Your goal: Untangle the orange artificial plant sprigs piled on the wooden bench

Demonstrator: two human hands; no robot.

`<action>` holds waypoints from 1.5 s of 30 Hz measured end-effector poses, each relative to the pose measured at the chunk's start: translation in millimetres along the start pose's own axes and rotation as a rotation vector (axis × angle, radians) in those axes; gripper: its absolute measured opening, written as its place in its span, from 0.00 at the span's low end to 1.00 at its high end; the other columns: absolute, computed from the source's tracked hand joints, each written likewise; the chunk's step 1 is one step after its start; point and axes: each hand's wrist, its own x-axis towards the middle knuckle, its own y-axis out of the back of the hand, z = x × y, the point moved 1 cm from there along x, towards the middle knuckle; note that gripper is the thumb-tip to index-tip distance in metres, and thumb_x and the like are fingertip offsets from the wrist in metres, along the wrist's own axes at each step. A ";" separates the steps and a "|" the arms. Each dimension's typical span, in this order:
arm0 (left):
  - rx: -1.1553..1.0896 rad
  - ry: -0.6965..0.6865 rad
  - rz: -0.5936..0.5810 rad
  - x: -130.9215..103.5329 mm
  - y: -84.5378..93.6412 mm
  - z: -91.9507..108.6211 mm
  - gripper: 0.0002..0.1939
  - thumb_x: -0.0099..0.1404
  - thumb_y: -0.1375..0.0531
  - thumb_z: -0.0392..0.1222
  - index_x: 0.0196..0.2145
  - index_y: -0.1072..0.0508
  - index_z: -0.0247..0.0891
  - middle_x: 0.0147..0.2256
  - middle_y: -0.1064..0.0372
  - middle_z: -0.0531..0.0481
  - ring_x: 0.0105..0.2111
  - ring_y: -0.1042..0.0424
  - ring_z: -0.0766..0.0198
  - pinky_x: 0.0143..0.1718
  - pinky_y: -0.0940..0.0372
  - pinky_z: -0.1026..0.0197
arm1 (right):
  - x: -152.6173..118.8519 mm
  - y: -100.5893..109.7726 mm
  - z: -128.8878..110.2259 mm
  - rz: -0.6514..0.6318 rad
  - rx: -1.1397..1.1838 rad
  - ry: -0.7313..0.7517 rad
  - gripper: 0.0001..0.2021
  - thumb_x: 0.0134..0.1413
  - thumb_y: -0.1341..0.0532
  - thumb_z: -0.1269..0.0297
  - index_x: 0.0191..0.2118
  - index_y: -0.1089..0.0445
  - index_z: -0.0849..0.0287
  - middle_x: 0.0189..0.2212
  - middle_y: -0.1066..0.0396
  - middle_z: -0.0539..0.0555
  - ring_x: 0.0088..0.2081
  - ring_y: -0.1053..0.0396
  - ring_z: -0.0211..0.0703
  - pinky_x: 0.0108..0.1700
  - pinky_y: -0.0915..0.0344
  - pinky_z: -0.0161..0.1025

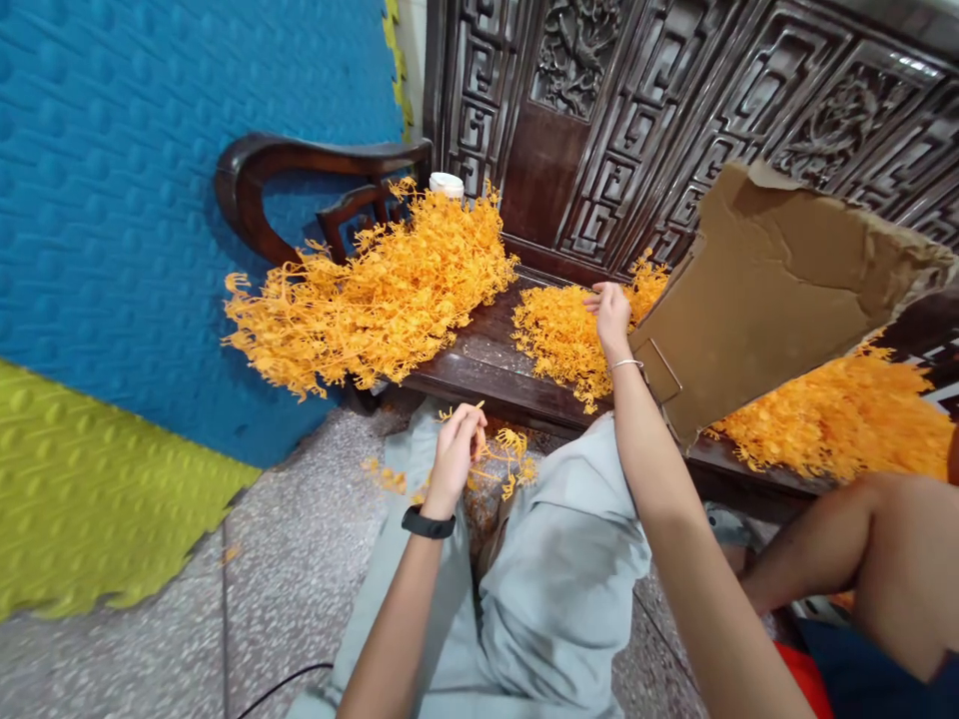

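Note:
My left hand [457,447], with a black band at its wrist, is above my lap. Its fingers are closed around orange plastic sprigs [510,461], thin stems with curled, flower-like ends that stick out to the right. My right hand [611,312], with a thin bracelet, reaches over the middle pile of orange sprigs [558,330] on the dark wooden bench [494,350]. Its fingers are loosely stretched out at the pile, and I see nothing held in them. A larger heap of orange sprigs [390,290] lies left of it on the bench.
A cardboard sheet [764,290] stands tilted right of my right hand, between piles. Beyond it lies another orange heap [846,414], near another person's bent leg [869,539]. A curved armrest [255,180], a white round container [447,185] and blue matting [112,200] are at left.

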 end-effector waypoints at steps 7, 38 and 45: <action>-0.018 -0.003 0.007 -1.7 -2.8 0.6 0.11 0.58 0.46 0.46 0.24 0.38 0.37 0.13 0.48 0.59 0.12 0.50 0.75 0.11 0.57 0.72 | -1.1 -11.3 17.3 -0.246 -0.277 0.083 0.23 0.58 0.55 0.52 0.47 0.33 0.61 0.46 0.33 0.61 0.49 0.38 0.46 0.53 0.45 0.46; -0.216 -0.130 0.134 -1.5 30.3 14.5 0.10 0.51 0.38 0.39 0.33 0.34 0.37 0.17 0.44 0.60 0.14 0.50 0.76 0.16 0.55 0.70 | -149.4 -42.9 -132.7 -1.367 0.170 0.179 0.24 0.54 0.52 0.46 0.24 0.37 0.64 0.17 0.42 0.46 0.21 0.46 0.29 0.26 0.48 0.30; -0.071 -0.126 0.124 -1.0 33.4 12.2 0.10 0.51 0.38 0.42 0.30 0.33 0.37 0.18 0.45 0.59 0.15 0.49 0.75 0.16 0.54 0.70 | -158.8 -63.5 -127.2 -1.233 0.116 0.374 0.18 0.52 0.47 0.62 0.15 0.49 0.62 0.16 0.56 0.44 0.21 0.58 0.27 0.25 0.57 0.31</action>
